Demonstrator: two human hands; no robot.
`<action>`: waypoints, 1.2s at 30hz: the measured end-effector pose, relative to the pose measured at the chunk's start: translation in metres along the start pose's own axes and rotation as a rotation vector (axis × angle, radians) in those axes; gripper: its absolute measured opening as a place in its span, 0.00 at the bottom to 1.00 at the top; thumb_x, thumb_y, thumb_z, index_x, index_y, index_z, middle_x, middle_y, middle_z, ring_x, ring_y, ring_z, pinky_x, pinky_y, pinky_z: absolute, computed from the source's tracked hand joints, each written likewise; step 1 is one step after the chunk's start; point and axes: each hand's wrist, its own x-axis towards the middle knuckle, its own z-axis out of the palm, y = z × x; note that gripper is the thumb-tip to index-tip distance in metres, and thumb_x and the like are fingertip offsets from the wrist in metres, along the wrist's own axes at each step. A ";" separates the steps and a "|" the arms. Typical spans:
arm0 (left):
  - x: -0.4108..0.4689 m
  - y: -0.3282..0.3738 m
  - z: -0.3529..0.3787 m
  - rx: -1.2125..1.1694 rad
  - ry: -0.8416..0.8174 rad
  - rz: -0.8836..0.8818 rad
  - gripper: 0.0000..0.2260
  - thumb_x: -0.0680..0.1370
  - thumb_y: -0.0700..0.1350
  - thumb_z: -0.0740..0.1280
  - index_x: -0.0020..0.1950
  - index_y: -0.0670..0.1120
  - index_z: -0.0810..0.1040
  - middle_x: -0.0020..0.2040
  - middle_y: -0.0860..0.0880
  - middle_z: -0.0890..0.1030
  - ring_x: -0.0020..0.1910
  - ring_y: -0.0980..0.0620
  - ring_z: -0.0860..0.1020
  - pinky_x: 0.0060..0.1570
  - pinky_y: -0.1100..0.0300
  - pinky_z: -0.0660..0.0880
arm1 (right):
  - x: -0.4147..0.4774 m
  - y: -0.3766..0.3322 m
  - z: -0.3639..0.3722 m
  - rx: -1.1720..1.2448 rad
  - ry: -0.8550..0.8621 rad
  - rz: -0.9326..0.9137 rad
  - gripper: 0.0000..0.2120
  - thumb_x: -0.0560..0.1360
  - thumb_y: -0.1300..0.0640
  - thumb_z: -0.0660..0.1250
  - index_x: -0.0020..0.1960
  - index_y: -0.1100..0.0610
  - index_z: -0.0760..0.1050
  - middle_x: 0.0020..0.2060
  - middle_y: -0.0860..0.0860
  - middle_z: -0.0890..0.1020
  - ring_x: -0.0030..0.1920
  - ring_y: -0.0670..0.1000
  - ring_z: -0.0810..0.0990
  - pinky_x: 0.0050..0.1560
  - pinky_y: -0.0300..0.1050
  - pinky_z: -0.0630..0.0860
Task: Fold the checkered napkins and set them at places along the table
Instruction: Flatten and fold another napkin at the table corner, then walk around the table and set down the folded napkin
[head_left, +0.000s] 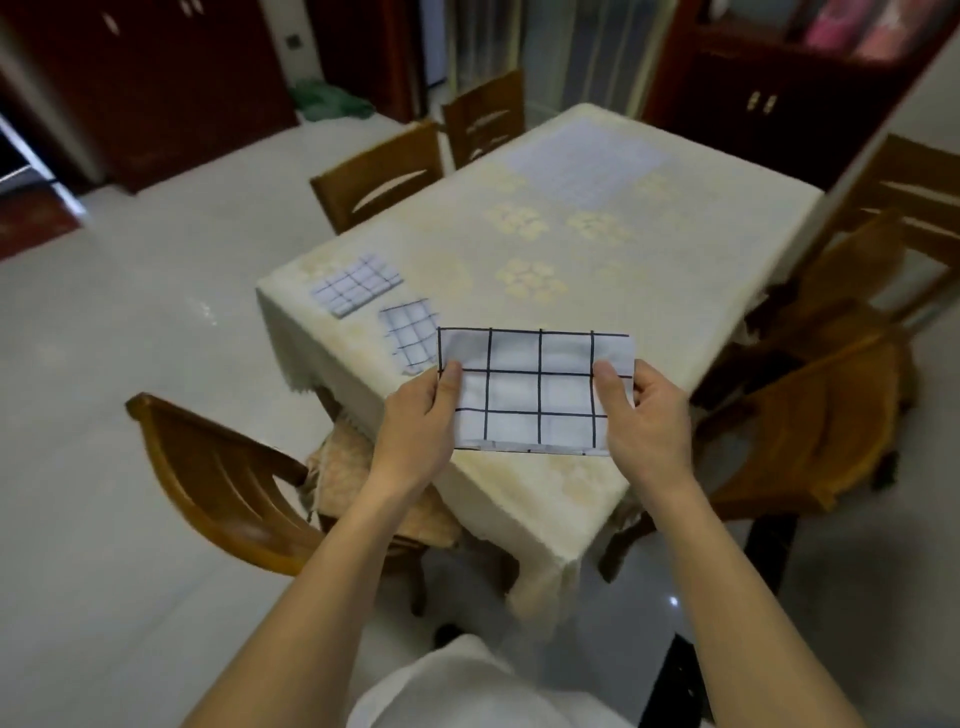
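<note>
You pinch the folded napkin (535, 389) at both ends, left hand (415, 415) and right hand (649, 410) clamped on it, keeping its fold flat above the table's (519, 493) near corner.

Both arms outstretched, left hand (423, 415) and right hand (644, 415) pinching — thumbs on top

Wooden chairs (218, 483) (one cushioned); dark cabinets (156, 78) behind.
</note>
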 end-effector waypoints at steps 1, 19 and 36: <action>0.003 -0.002 -0.003 -0.018 0.026 0.000 0.24 0.86 0.53 0.56 0.34 0.41 0.65 0.28 0.52 0.63 0.28 0.56 0.62 0.31 0.60 0.56 | 0.005 -0.001 0.008 0.012 -0.028 0.015 0.14 0.82 0.46 0.64 0.46 0.56 0.80 0.38 0.54 0.83 0.39 0.53 0.82 0.42 0.54 0.78; 0.115 -0.054 0.013 -0.057 0.042 -0.132 0.23 0.86 0.56 0.55 0.33 0.47 0.60 0.28 0.52 0.62 0.28 0.55 0.61 0.32 0.57 0.55 | 0.119 0.023 0.061 -0.064 -0.255 0.079 0.17 0.80 0.49 0.68 0.37 0.57 0.71 0.27 0.48 0.69 0.29 0.48 0.66 0.31 0.44 0.65; 0.109 -0.158 0.084 -0.061 0.161 -0.735 0.15 0.82 0.53 0.67 0.39 0.46 0.74 0.31 0.49 0.75 0.33 0.40 0.81 0.34 0.49 0.75 | 0.218 0.148 0.138 -0.282 -0.683 0.225 0.12 0.80 0.52 0.64 0.45 0.59 0.79 0.39 0.55 0.82 0.38 0.51 0.76 0.41 0.46 0.71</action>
